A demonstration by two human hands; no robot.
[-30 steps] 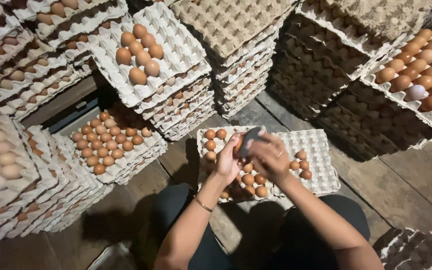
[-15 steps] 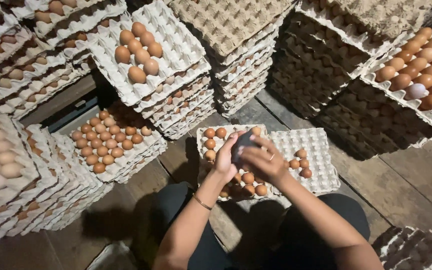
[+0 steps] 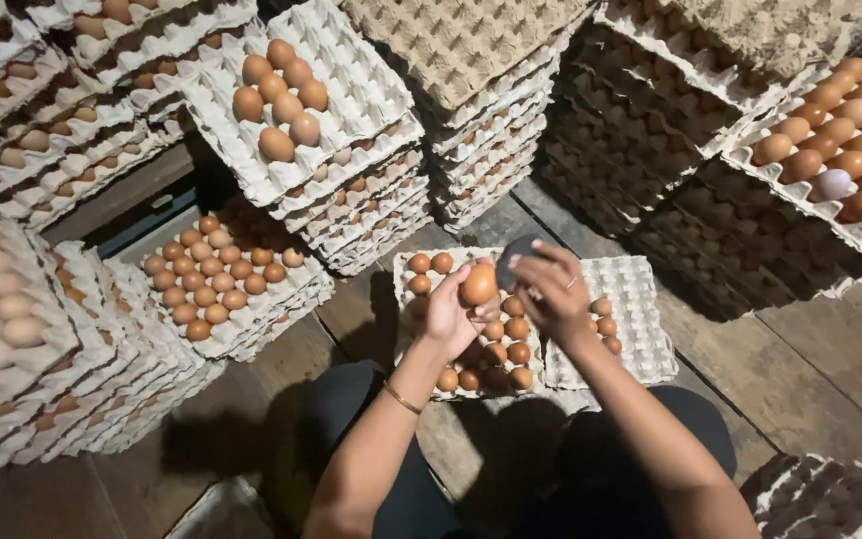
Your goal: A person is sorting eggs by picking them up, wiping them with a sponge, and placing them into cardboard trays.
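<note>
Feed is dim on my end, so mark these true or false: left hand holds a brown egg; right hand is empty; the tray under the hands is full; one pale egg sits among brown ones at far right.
1. The left hand holds a brown egg: true.
2. The right hand is empty: false, it grips a dark grey object.
3. The tray under the hands is full: false, many cups are bare.
4. A pale egg sits among brown ones at far right: true.

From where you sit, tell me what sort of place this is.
Probably an egg storeroom or sorting room. Stacks of pulp egg trays crowd a wooden plank floor, many loaded with brown eggs. The left hand holds up one brown egg over a part-filled tray; the right hand holds a dark cloth.
</note>
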